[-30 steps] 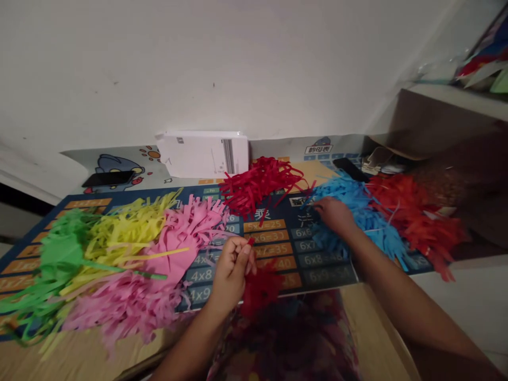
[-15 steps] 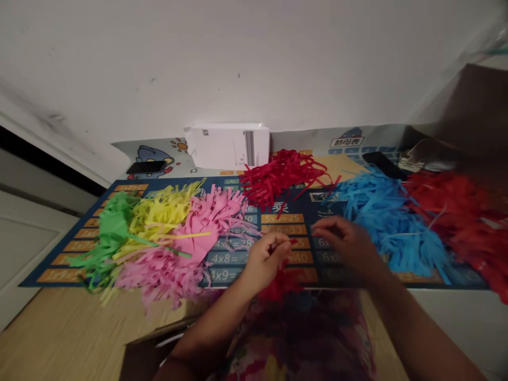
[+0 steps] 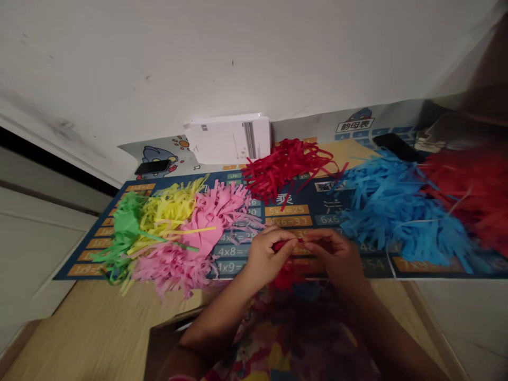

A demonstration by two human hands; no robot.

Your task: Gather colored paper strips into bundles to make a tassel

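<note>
Over the near edge of the mat, my left hand is closed around the top of a red paper tassel, whose fringe hangs below my fingers. My right hand meets it from the right, thumb and fingers pinched at the tassel's red tip. Both hands nearly touch there. A pile of red paper strips lies just beyond them. To the right spreads a heap of blue fringed paper. Pink fringed paper lies to the left of my hands.
Yellow and green fringed paper lie at the left of the printed mat. More red fringe is at the far right. A white box leans on the wall, with dark phones farther out. A cardboard box stands below.
My right hand has moved left and come together with my left hand at the top of the red tassel. The head view has shifted slightly.
</note>
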